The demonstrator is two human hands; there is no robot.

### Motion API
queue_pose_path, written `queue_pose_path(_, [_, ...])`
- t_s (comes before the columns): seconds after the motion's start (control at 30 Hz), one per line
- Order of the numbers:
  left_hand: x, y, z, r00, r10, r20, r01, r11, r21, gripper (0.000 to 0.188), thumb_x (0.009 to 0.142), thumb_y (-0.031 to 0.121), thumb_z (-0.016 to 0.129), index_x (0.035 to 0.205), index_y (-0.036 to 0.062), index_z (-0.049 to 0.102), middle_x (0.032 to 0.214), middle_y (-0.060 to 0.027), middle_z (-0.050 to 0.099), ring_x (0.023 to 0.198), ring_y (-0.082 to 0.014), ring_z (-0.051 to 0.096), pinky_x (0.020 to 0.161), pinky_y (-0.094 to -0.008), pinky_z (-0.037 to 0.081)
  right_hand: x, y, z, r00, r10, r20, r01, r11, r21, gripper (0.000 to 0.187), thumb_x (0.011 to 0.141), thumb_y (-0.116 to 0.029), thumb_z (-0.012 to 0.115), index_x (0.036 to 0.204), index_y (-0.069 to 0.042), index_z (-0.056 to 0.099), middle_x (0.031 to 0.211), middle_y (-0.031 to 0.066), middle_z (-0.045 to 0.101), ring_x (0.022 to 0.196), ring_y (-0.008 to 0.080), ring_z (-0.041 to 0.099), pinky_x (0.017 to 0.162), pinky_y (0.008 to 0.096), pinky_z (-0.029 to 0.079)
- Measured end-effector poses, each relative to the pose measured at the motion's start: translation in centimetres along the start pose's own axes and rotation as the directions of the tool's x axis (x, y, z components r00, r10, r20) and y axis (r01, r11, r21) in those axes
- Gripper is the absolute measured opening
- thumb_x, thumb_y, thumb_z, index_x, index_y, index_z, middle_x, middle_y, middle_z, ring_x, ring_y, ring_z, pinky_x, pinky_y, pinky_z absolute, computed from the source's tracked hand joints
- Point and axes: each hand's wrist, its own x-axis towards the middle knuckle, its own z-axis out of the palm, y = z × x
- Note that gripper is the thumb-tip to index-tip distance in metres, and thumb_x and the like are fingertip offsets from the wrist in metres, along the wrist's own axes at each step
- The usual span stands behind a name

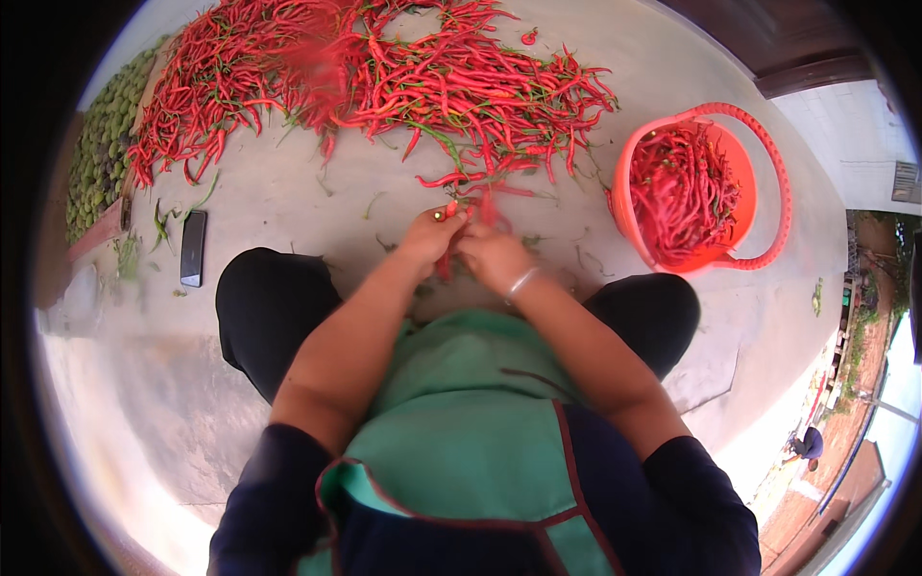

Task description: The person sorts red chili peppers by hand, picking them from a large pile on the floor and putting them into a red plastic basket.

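My left hand (434,237) is closed around red chili peppers (444,267); one end sticks out below the fingers and red shows above them. Against it, my right hand (493,253) pinches at the same spot, fingertips together. Motion blur smears some red just above the right hand, so I cannot make out exactly what its fingers grip. A large heap of red chili peppers with green stems (461,86) spreads over the floor beyond both hands. To the right stands a red bucket (626,197) with a braided-looking handle, partly filled with red chili peppers (687,192).
A dark phone (193,248) lies on the floor at the left, near a few green peppers (161,223). Farther left is a pile of round green produce (104,144). Loose stems litter the floor around my hands. A person (807,444) is far off at the right.
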Motion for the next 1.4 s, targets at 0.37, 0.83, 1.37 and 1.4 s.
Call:
queue_pose_path(0.37, [-3.1, -0.3, 1.0, 0.994, -0.024, 0.111, -0.009, 0.958, 0.286, 0.014, 0.087, 0.018, 0.052, 0.085, 0.0049, 0.055, 0.068, -0.0014, 0.053, 0.057, -0.0105, 0.051, 0.051, -0.0241, 0.045, -0.3, 0.9, -1.2, 0.693, 0.642, 0.328, -0.508, 0.113, 0.854, 0.026, 0.079, -0.029, 0.061, 0.091, -0.005, 0.064, 0.078, 0.0013, 0.062, 0.069, 0.0105, 0.056, 0.058, 0.0259, 0.043])
queue_pose_path(0.83, [-4.6, -0.8, 1.2, 0.994, 0.010, 0.108, -0.041, 0.957, 0.287, 0.011, 0.085, 0.015, 0.056, 0.088, 0.0052, 0.054, 0.068, -0.0002, 0.050, 0.052, -0.0085, 0.043, 0.047, -0.0226, 0.038, 0.4, 3.9, -3.3, 0.635, 0.772, 0.010, -0.318, 0.250, 0.915, 0.015, 0.080, -0.015, 0.059, 0.086, -0.001, 0.062, 0.066, 0.0031, 0.059, 0.058, 0.0080, 0.053, 0.055, 0.0243, 0.043])
queue_pose_path(1.37, [-4.7, 2.0, 1.5, 0.972, 0.152, 0.182, -0.174, 0.978, 0.114, 0.013, 0.081, 0.015, 0.062, 0.090, 0.0069, 0.057, 0.063, 0.0039, 0.050, 0.050, -0.0049, 0.040, 0.044, -0.0197, 0.033, -0.5, -2.6, -3.9, 0.721, 0.635, 0.276, -0.317, -0.052, 0.947, 0.012, 0.082, -0.018, 0.058, 0.088, -0.007, 0.059, 0.075, -0.0029, 0.056, 0.064, 0.0059, 0.050, 0.054, 0.0196, 0.038])
queue_pose_path(1.4, [-4.8, 2.1, 1.5, 0.968, 0.145, 0.205, -0.169, 0.980, 0.104, 0.013, 0.082, 0.016, 0.061, 0.090, 0.0069, 0.057, 0.062, 0.0039, 0.050, 0.049, -0.0050, 0.040, 0.044, -0.0199, 0.033, -0.6, -2.2, -3.7, 0.733, 0.617, 0.288, -0.317, -0.064, 0.946, 0.013, 0.082, -0.019, 0.059, 0.087, -0.008, 0.059, 0.075, -0.0028, 0.056, 0.065, 0.0056, 0.049, 0.054, 0.0191, 0.037])
